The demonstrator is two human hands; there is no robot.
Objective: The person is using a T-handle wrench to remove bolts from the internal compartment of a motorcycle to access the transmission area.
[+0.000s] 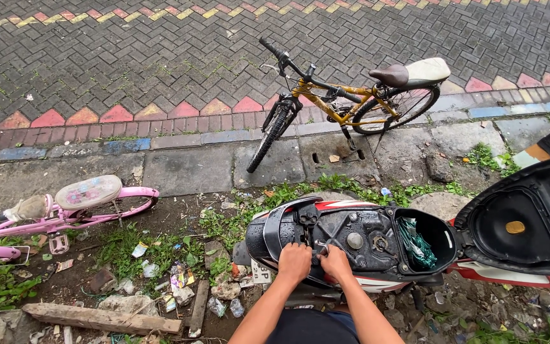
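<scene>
Black under-seat compartment [358,245] of scooter [351,210], seat [523,223] flipped up right — left hand [295,261] and right hand [336,262] both curled closed on small metal tool [321,247] at near-left edge.

scooter [377,245]: red-white, seat flipped open, parked in the dirt below the yellow bicycle [345,102]
tool [321,245]: metal, on scooter's rear

Bare forearms, no sleeves reaching the wrists. No rings, watch or gloves on either of the hands [316,261]. Dark blue trousers [313,326] at six o'clock.
</scene>
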